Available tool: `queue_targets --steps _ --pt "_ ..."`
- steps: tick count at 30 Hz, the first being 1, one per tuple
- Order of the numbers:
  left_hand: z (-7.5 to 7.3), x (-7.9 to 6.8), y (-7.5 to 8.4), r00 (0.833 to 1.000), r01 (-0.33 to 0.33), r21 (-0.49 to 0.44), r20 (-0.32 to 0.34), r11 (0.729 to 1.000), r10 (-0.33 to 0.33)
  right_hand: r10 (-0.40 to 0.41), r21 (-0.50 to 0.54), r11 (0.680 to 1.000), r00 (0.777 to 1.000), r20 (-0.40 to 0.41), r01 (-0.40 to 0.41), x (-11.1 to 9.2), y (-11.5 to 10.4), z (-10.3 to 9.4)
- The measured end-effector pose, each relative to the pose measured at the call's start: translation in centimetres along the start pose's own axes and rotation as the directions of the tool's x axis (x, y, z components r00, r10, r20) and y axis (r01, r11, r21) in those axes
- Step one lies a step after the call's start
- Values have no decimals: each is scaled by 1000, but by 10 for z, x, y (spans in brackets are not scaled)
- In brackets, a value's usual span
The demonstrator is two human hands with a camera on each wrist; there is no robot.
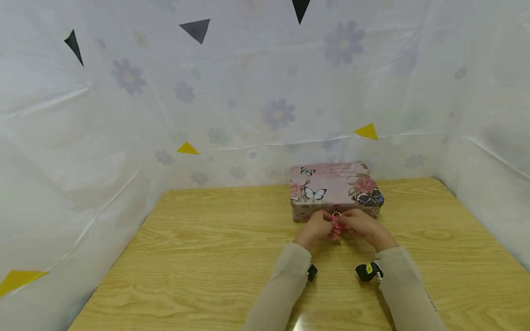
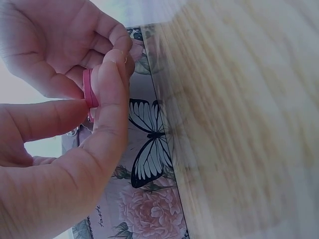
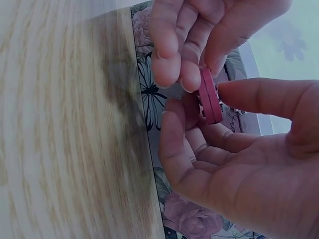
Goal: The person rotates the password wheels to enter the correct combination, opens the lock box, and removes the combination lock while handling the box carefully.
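A small pink padlock (image 1: 336, 223) with a silver shackle is at the front clasp (image 1: 336, 208) of a pink floral box with butterflies (image 1: 331, 183). The box's lid is down. My left hand (image 1: 319, 226) pinches the padlock from the left, its thumb and forefinger against the pink body (image 2: 88, 89) in the left wrist view. From the other side, my right hand (image 1: 366, 225) holds it between thumb and curled fingers. The right wrist view shows the padlock's edge (image 3: 211, 97) between both hands. Fingers cover part of its body, and whether the shackle is fastened cannot be told.
The box stands near the back edge of a wood-grain table (image 1: 215, 248), right of centre. White floral sheeting (image 1: 248, 92) hangs behind and at both sides, with black and yellow triangles on it. Black camera straps (image 1: 366, 272) sit at the wrists.
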State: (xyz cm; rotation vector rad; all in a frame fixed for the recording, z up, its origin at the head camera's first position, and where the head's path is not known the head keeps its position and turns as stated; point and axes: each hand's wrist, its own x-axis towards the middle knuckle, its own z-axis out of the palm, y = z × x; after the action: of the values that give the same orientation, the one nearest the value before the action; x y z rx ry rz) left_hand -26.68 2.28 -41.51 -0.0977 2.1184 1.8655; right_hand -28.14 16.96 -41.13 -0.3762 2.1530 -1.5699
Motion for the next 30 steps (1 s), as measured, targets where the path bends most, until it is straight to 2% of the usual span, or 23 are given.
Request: queue_targets --steps 11,18,24,30 --pt "1 1 -1 1000 -2 1 5 1000 2 36 12 999 999 -17 -36 1 1 2" --pt "1 0 -1 1000 14 3 -8 1000 -14 14 -17 1000 1000 -9 -14 1 1 2" --pt "1 2 -1 1000 -6 4 -1 1000 6 -17 -55 998 1000 -6 17 -1 -1 1" --pt "0 1 1 1000 9 14 -10 1000 -9 29 2 1000 999 -17 -29 -1 -2 1"
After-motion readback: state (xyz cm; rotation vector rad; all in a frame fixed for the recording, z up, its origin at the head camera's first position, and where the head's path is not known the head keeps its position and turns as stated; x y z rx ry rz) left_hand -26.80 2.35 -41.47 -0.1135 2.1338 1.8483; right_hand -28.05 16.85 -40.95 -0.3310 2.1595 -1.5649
